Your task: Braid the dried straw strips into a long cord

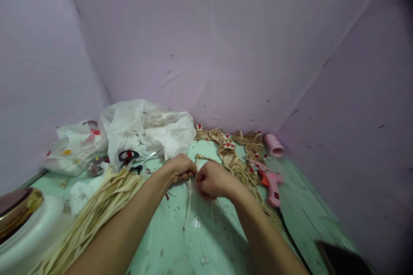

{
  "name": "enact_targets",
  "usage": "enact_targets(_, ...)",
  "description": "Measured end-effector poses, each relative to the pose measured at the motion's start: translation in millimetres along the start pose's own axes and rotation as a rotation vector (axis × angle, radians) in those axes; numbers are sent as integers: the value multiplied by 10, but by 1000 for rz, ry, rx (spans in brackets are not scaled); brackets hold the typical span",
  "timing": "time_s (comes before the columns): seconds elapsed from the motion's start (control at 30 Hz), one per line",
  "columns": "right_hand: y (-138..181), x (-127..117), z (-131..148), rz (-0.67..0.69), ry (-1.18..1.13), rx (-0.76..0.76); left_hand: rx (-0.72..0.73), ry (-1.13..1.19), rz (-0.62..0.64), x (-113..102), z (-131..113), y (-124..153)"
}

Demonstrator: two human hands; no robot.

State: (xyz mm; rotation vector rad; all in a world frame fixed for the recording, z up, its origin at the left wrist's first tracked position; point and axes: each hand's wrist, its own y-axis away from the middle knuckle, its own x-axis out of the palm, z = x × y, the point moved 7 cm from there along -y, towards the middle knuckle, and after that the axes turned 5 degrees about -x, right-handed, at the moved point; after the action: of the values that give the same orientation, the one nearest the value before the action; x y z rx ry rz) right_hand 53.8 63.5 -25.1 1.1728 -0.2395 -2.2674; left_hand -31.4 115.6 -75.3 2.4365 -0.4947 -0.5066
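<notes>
I judge the pale raffia strand (189, 206), over mid-worktop (167, 245), could slip if the left hand (184, 167) loosens its pinch; I can't tell what the right hand's (211, 179) curled fingers grip. The strand's tail points away from the far edge, long axis running far to near.

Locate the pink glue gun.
In the head view, the pink glue gun lies to the right of the right hand, beside the braided cord and nearer the camera than the pink spool.
</notes>
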Motion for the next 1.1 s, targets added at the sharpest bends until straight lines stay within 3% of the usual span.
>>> enact_targets(0.1, 219, 94, 48, 366, -195, -97, 41, 33, 50, -1, -24, 15)
enact_targets(0.13, 269, 62, 55, 401, -241, -119, 60, 39, 67, 2, -40, 24)
enact_targets(0.17, 268, -33, 40, 323, -283, -123, 79, 39, 82, 7, -54, 32)
enact_targets(0.2, 232, -167, -3, 161, -337, -102, 94, 36, 99, 15, -66, 39)
enact_targets(0.27, 157, -415, -170, -247, -508, 17, 109, 30, 127, 30, -76, 47)
enact_targets(0.3, 118, -447, -249, -378, -600, 83, 110, 27, 135, 35, -76, 47)
enact_targets(0.33, 58, -406, -297, -417, -675, 135, 111, 27, 141, 39, -76, 46)
enact_targets(0.5, -259, -29, -237, -230, -838, 146, 152, 46, 160, 48, -102, 45)
enact_targets(0.8, -347, -17, -418, -305, -717, 119, 148, -96, 154, 61, -95, 53)
enact_targets(1.0, -364, 31, -403, -243, -864, 65, 85, -458, -99, -96, -211, 207)
enact_targets(1.1, -381, 66, -406, -236, -941, 71, 121, -634, -202, -63, -328, 348)
